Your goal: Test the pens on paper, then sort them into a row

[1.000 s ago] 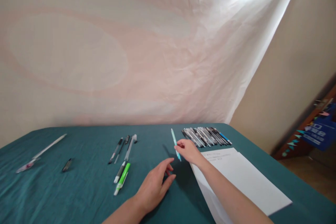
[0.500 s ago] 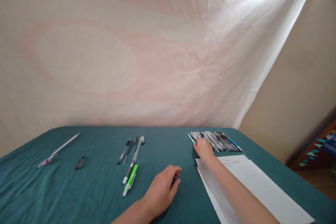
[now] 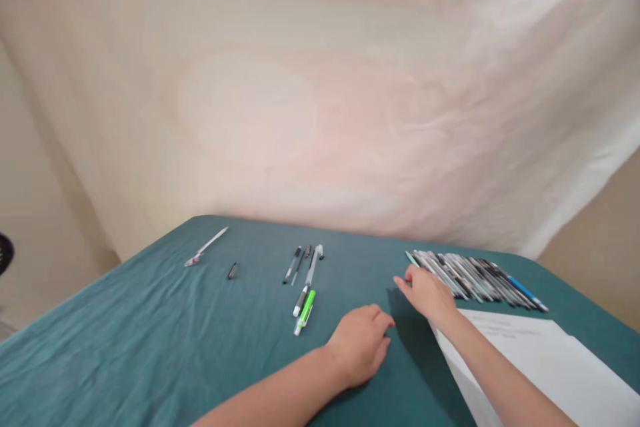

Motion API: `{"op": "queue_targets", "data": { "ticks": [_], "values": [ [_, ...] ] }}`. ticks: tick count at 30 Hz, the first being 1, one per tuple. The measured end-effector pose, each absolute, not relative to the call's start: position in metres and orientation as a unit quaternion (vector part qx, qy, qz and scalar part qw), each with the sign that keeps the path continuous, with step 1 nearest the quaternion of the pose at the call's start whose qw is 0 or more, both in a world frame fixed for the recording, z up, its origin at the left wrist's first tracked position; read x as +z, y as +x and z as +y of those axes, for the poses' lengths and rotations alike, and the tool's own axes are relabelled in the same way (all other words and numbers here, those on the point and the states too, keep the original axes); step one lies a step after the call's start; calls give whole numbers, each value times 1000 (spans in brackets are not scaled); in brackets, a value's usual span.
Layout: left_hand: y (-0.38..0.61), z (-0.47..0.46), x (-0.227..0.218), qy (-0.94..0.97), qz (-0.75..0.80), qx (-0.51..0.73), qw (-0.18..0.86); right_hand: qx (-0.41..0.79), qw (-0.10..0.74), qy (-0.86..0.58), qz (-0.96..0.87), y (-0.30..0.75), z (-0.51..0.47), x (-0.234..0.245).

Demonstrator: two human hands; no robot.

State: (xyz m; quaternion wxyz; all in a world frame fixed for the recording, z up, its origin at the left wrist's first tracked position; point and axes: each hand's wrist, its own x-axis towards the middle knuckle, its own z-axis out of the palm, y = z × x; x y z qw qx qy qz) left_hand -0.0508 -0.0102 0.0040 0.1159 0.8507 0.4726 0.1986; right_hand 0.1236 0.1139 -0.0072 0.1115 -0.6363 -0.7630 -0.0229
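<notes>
My right hand point(image 3: 427, 293) hovers just left of a row of several pens point(image 3: 475, 277) lying side by side on the teal cloth point(image 3: 150, 333). Its fingers are loosely spread and hold nothing; the light blue pen point(image 3: 411, 258) lies at the row's left end by my fingertips. My left hand point(image 3: 360, 343) rests palm down on the cloth with its fingers curled under, and what it may hold is hidden. A green highlighter point(image 3: 305, 311) and a white pen point(image 3: 310, 277) lie to its left.
Two thin black pens point(image 3: 295, 263) lie beside the white one. Farther left are a small dark cap point(image 3: 232, 271) and a long white pen point(image 3: 205, 247). White paper sheets point(image 3: 545, 360) lie at the right. A pale draped sheet point(image 3: 320, 93) hangs behind the table.
My right hand carried the light blue pen to the left end of the row, let it go and drew back a little. The view swung left; my left hand stayed put.
</notes>
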Motion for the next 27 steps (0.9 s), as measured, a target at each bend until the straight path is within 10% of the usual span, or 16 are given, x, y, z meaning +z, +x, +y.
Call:
{"op": "queue_targets", "data": {
  "ticks": [12, 27],
  "values": [
    [-146, 5, 88, 704, 708, -15, 57, 114, 188, -523, -824, 78, 67, -32],
    [-145, 15, 56, 700, 699, -102, 102, 142, 201, -504, -828, 84, 69, -33]
  ]
}}
